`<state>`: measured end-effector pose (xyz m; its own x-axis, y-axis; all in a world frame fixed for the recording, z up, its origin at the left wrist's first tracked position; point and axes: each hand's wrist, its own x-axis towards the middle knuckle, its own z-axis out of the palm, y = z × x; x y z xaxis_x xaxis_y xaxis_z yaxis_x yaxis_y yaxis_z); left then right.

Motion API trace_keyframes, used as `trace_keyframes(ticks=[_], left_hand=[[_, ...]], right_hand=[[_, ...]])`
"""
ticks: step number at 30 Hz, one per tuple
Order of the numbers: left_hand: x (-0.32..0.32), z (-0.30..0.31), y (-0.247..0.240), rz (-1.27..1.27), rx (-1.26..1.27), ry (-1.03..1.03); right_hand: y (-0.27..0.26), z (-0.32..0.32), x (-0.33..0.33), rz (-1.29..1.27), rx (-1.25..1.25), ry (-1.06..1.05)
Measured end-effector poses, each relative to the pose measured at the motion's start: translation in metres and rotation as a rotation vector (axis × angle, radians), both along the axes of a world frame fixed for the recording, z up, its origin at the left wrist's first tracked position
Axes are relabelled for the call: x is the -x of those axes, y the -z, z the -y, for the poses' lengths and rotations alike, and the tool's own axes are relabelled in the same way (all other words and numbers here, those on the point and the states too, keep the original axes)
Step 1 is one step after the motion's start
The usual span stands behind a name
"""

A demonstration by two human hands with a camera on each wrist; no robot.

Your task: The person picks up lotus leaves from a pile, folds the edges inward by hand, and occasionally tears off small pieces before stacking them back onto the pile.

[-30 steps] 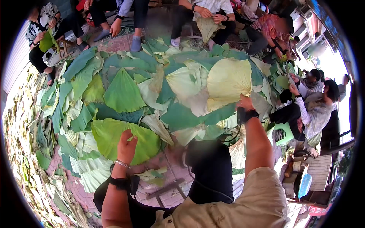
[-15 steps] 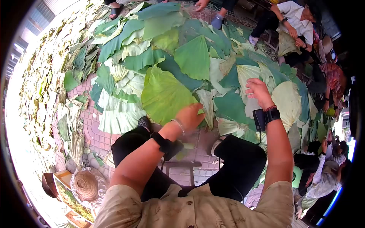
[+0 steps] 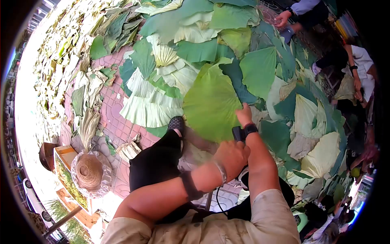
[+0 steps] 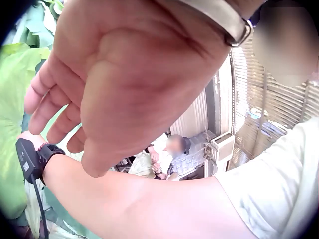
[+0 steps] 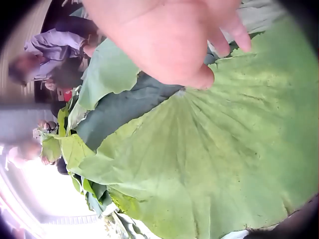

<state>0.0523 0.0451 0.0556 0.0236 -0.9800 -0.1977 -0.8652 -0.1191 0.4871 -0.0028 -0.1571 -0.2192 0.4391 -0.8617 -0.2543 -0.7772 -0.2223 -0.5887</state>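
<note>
A big yellow-green lotus leaf (image 3: 211, 101), folded to a half-round, lies spread before the person's knees. The right hand (image 3: 245, 115) pinches its right edge near the point where the veins meet. From the right wrist view, the thumb (image 5: 199, 79) overlaps that edge, and part of the grip is hidden behind the hand. Blurred in the head view, the left hand (image 3: 232, 156) is beside the right wrist. Its fingers (image 4: 60, 112) are relaxed and loosely bent in the left wrist view, with nothing in them.
Overlapping lotus leaves (image 3: 260, 71) cover the ground ahead. Dried leaves (image 3: 81, 53) spread over the far left. A straw hat (image 3: 89, 173) sits by a box at lower left. Other people (image 3: 361, 69) sit at the right, one holding a leaf.
The head view has turned leftward. Both hands came off their earlier places: the right moved from the pale leaves to the yellow-green leaf's edge, the left drew back from that leaf toward the right wrist.
</note>
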Motion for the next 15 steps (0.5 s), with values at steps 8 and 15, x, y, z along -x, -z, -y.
trace_keyframes(ticks=[8,15], left_hand=[[0.006,-0.008,0.006,0.004,-0.096,0.085],[0.002,-0.002,-0.001,0.046,-0.12,0.126]], right_hand=[[0.039,0.004,-0.017,0.243,-0.488,0.34],[-0.045,-0.002,-0.012,0.246,-0.571,0.07]])
